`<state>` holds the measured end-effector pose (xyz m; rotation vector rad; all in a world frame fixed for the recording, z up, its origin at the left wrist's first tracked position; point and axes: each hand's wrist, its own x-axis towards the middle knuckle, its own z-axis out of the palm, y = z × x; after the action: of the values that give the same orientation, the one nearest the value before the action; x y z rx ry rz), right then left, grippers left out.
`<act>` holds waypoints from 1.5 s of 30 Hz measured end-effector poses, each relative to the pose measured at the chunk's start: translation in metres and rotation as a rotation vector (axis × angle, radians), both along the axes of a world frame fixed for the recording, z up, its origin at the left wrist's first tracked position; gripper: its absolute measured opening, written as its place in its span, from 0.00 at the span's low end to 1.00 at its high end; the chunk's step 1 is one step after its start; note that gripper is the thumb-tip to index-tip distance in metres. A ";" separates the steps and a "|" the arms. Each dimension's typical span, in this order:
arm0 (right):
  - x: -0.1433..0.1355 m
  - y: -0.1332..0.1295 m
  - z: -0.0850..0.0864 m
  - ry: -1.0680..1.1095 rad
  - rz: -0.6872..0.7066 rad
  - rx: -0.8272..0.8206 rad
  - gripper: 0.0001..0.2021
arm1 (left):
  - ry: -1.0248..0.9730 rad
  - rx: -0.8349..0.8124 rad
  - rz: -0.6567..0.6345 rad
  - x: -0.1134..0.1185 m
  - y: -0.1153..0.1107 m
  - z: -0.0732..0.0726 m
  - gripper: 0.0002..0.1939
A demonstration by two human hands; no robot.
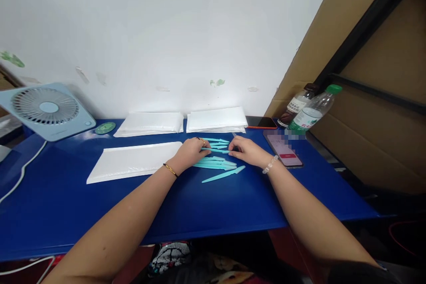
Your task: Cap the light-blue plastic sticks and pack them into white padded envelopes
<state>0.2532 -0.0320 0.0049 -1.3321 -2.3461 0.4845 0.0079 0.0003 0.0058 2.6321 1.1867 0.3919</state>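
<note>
Several flat turquoise knife-shaped pieces (215, 164) lie in groups on the blue table (253, 204). One turquoise piece (218, 151) spans between my hands. My left hand (191, 153) pinches its left end, and my right hand (244, 150) has thumb and fingers closed at its right end. More pieces (216, 140) show just beyond it. A single piece (223, 174) lies slanted nearer the front edge. Left of my left hand rests a white padded envelope (129, 162), its right end partly behind that hand.
Two stacks of white envelopes (149, 123) (216, 120) sit against the wall. A blue fan (49, 108) and a green disc (105, 128) are at left. Two bottles (311, 113), a lit phone (283, 148) and a dark phone (262, 123) are at right.
</note>
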 end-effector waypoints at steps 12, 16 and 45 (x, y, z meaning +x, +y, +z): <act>0.019 0.001 0.006 0.061 -0.141 0.082 0.03 | -0.072 0.039 0.158 -0.011 0.010 -0.005 0.16; -0.006 -0.010 0.008 0.086 -0.040 0.041 0.04 | -0.084 0.085 0.079 -0.012 0.001 0.003 0.12; 0.001 -0.019 0.014 0.028 0.023 -0.063 0.04 | -0.106 0.079 0.051 -0.003 -0.006 0.003 0.10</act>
<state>0.2539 -0.0508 0.0188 -1.3188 -2.3434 0.5847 0.0047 -0.0058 0.0089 2.6142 1.2299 0.5921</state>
